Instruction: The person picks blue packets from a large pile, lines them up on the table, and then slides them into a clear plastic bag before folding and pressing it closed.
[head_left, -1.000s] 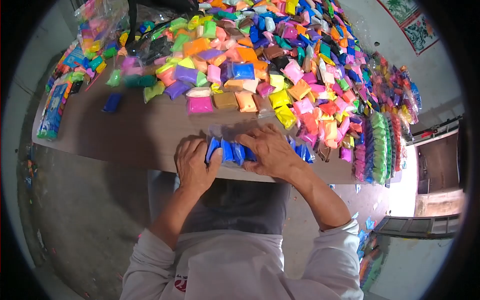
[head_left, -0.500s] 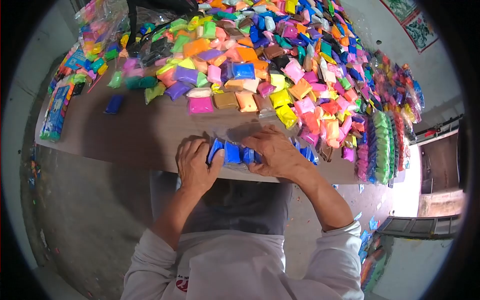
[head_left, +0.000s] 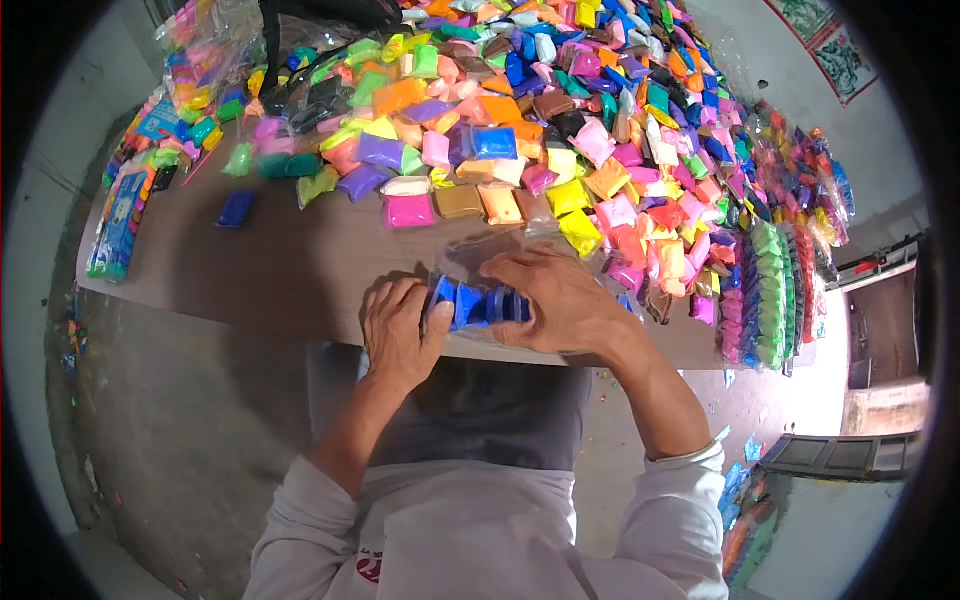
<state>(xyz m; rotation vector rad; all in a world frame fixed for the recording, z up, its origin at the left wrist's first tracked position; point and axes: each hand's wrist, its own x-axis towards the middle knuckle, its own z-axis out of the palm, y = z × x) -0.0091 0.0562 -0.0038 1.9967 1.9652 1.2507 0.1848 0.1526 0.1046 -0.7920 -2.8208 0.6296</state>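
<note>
Several blue clay packets (head_left: 470,305) stand in a short row near the table's front edge, with clear plastic around them. My left hand (head_left: 400,325) is closed against the row's left end, its thumb in front of the packets. At the right end my right hand (head_left: 555,298) curls its fingers and thumb round the last packets. Between them the row is squeezed together. A clear plastic sheet or bag (head_left: 480,255) lies crumpled just behind the row. More blue packets (head_left: 630,305) show partly behind my right wrist.
A large heap of colourful packets (head_left: 500,110) covers the table's back. One blue packet (head_left: 235,209) lies alone on the left. Stacked rows of green packets (head_left: 768,290) stand at the right edge. A bright multicoloured pack (head_left: 118,225) rests at the left edge.
My right hand has moved slightly and the blue packets are pressed closer together, standing more on edge. The whole view has shifted a little to the right.
</note>
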